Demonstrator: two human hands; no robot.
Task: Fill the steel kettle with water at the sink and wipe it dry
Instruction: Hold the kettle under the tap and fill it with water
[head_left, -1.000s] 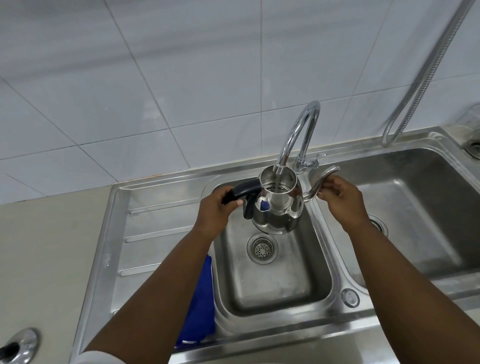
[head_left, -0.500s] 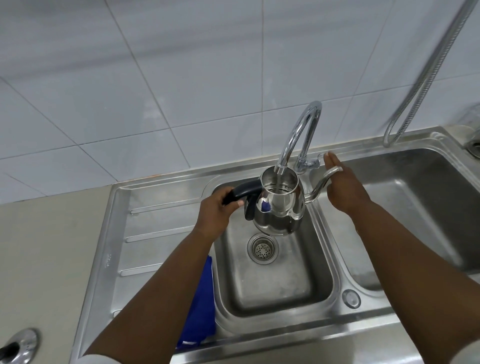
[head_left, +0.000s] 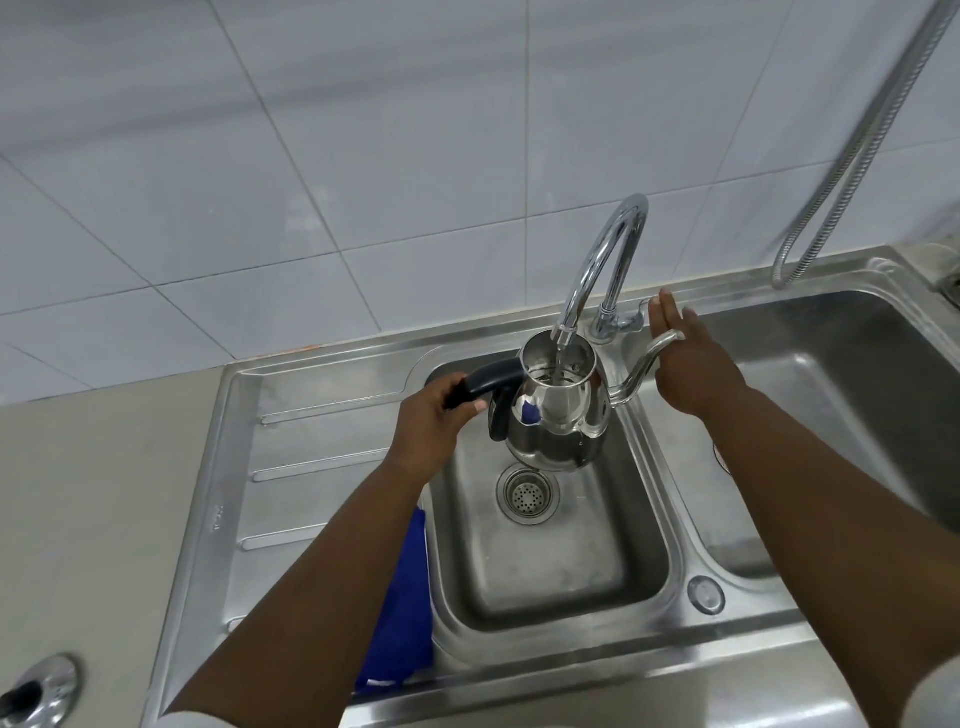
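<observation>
A shiny steel kettle (head_left: 558, 415) with a black handle and a thin curved spout hangs over the left sink basin (head_left: 550, 561), lid off. Its open mouth sits right under the outlet of the curved chrome tap (head_left: 608, 249), and a thin stream of water runs into it. My left hand (head_left: 431, 421) is shut on the black handle. My right hand (head_left: 685, 358) is open, fingers stretched toward the tap lever (head_left: 631, 319), just behind the kettle's spout. A blue cloth (head_left: 400, 623) lies on the drainboard, partly hidden by my left forearm.
The round drain strainer (head_left: 527, 493) sits below the kettle. A second, larger basin (head_left: 831, 405) lies to the right. A metal hose (head_left: 852, 156) hangs down the tiled wall. The kettle lid with a black knob (head_left: 36, 688) rests on the counter at the lower left.
My right hand let go of the kettle's spout and moved back to the tap lever, fingers opening. Water now runs into the kettle. My left hand kept hold of the handle.
</observation>
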